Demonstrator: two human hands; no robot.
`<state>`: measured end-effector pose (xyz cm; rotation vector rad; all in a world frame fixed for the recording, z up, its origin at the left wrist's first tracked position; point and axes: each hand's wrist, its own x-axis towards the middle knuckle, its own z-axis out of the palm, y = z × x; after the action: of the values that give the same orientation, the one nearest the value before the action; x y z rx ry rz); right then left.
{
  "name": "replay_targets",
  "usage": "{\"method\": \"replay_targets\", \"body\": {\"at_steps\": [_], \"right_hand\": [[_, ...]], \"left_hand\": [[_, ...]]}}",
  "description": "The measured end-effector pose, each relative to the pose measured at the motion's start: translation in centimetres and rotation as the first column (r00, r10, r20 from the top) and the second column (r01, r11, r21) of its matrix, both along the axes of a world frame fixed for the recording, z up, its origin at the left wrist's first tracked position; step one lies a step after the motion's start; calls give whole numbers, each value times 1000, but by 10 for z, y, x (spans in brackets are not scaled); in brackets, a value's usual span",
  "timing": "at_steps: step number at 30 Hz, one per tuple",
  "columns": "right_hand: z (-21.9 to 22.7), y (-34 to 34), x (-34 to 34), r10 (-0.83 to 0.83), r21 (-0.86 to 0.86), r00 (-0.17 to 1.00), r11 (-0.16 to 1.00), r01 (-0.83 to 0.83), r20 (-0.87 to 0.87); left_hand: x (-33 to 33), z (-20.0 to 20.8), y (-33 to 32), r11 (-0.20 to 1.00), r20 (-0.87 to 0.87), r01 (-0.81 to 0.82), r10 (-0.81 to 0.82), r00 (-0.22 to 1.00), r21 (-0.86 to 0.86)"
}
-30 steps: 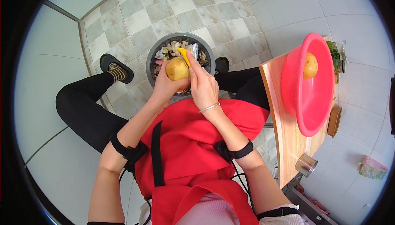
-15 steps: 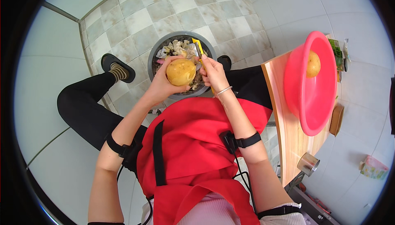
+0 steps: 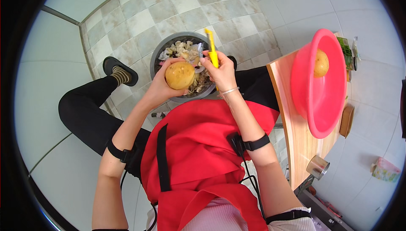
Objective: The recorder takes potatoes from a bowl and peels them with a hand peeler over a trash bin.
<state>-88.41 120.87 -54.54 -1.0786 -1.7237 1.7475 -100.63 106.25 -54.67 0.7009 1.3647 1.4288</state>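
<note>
Over a grey waste bin on the floor, my left hand is wrapped round a large yellow potato. The potato's near side looks smooth and paler, while brownish skin shows elsewhere on it. To its right my right hand grips a yellow-handled peeler, held tilted upward and apart from the potato. Beneath both hands, the bin holds pale scraps and peelings in a dark liner.
A pink basin with another potato inside stands on a wooden table at the right. A metal cup sits at the table's near end. Green packages lie by the tiled wall.
The peeler has swung away from the potato and turned in my right hand. My left hand has shifted slightly left and turned the potato a little.
</note>
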Motion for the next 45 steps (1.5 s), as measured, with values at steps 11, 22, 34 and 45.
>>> {"method": "replay_targets", "body": {"at_steps": [11,22,34,45], "right_hand": [[-27,5,-23,169,5,986,986,-169,3],[-13,-15,-15,-65,564,936,811,-152,345],[25,-56,-5,251,590,936,727,-350,246],[18,-36,-9,161,544,887,738,-399,433]], "left_hand": [[2,1,1,998,-142,46,-40,989,36],[-5,-21,-5,957,-262,-285,260,929,-60],[-7,-36,-8,921,-192,-360,330,924,-148],[1,-31,-5,954,-372,-280,222,901,-110]]}}
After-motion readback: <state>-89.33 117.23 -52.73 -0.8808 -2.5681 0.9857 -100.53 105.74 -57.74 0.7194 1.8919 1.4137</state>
